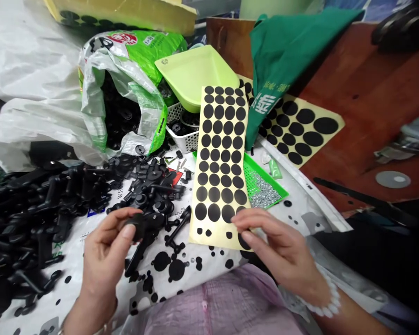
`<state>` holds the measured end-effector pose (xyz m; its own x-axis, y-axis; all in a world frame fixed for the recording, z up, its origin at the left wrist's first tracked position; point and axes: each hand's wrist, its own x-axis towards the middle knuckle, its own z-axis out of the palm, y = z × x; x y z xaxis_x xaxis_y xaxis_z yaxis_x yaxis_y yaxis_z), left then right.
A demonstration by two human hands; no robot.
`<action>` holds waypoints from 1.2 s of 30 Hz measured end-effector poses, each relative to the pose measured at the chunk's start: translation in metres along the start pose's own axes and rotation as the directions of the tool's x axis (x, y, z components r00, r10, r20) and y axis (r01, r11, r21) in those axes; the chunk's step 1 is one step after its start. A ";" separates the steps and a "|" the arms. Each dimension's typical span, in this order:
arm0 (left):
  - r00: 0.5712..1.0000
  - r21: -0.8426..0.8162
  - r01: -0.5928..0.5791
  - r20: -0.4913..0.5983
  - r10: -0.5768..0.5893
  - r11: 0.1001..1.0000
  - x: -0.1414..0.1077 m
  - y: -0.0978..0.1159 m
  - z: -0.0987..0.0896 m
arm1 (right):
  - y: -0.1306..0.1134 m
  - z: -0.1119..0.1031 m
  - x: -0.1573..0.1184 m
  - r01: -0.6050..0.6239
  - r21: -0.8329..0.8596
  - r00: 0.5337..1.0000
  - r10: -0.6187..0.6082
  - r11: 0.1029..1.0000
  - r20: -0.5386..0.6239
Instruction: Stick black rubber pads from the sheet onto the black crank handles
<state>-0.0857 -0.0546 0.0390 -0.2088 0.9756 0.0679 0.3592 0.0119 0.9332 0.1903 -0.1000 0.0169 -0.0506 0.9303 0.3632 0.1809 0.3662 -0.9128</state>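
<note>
the left hand [104, 246] partly covers a black piece [137, 228], its full shape unclear, while the right hand [281, 249] hides some of the disc sheet [214, 236] near its lower right, and whether it grips anything cannot be told. that sheet conceals part of the green tray [282, 191], whose metal bits [263, 191] are too small to tell apart, and a green cloth [296, 56] covers part of a second sheet [330, 114]. a dark object [403, 28] at upper right is blurred.

The person's left hand [103, 256] pinches between thumb and forefinger; right hand [282, 253] has fingers bent, thumb beneath.
</note>
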 end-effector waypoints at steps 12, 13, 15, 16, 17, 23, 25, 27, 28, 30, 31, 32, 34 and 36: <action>0.775 0.737 -0.505 0.159 0.612 0.449 0.046 -0.002 0.032 | 0.036 -0.011 -0.050 -0.303 -0.235 0.950 0.274 0.923 -0.149; 0.762 0.699 -0.524 0.130 0.634 0.487 0.037 0.001 0.033 | 0.036 -0.007 -0.049 -0.334 -0.138 0.938 0.316 0.932 -0.140; 0.806 0.529 -0.549 0.128 0.578 0.647 0.012 0.008 0.035 | 0.032 0.000 -0.044 -0.364 0.063 0.918 0.370 0.929 -0.141; 0.844 0.378 -0.536 0.240 0.479 0.755 -0.003 0.011 0.037 | 0.030 0.003 -0.041 -0.369 0.158 0.908 0.392 0.916 -0.152; 0.830 0.224 -0.472 0.438 0.345 0.852 -0.017 0.014 0.040 | 0.027 0.005 -0.037 -0.374 0.244 0.895 0.418 0.895 -0.159; 0.470 -0.103 0.407 0.876 -0.112 0.907 -0.060 0.004 0.082 | 0.021 0.013 -0.024 -0.439 0.495 0.845 0.532 0.749 -0.056; 0.571 -0.259 0.582 0.806 -0.160 0.771 -0.059 -0.001 0.098 | 0.023 0.015 -0.026 -0.470 0.475 0.840 0.542 0.744 -0.017; 0.656 -0.379 0.656 0.715 -0.244 0.653 -0.057 -0.003 0.111 | 0.024 0.016 -0.030 -0.485 0.373 0.848 0.530 0.791 -0.023; 0.677 -0.412 0.670 0.680 -0.281 0.618 -0.057 -0.003 0.116 | 0.024 0.016 -0.032 -0.464 0.278 0.867 0.495 0.841 -0.050; 0.693 -0.428 0.672 0.650 -0.310 0.605 -0.057 -0.002 0.122 | 0.024 0.015 -0.035 -0.355 0.013 0.930 0.354 0.935 -0.101; 0.697 -0.422 0.666 0.647 -0.310 0.615 -0.058 -0.001 0.123 | 0.023 0.014 -0.036 -0.280 -0.128 0.957 0.267 0.951 -0.111; 0.701 -0.417 0.657 0.644 -0.306 0.629 -0.059 -0.001 0.124 | 0.022 0.014 -0.036 -0.207 -0.251 0.977 0.185 0.946 -0.109; 0.714 -0.412 0.639 0.631 -0.303 0.649 -0.060 -0.001 0.124 | 0.021 0.012 -0.036 -0.103 -0.410 0.994 0.073 0.906 -0.087; 0.718 -0.406 0.633 0.627 -0.303 0.660 -0.061 -0.002 0.123 | 0.021 0.011 -0.034 -0.048 -0.496 0.997 0.014 0.867 -0.073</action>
<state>0.0380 -0.0868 -0.0104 0.3113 0.8343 -0.4551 -0.2644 0.5360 0.8018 0.1847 -0.1235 -0.0166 0.0235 0.9313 0.3634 0.6461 0.2632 -0.7164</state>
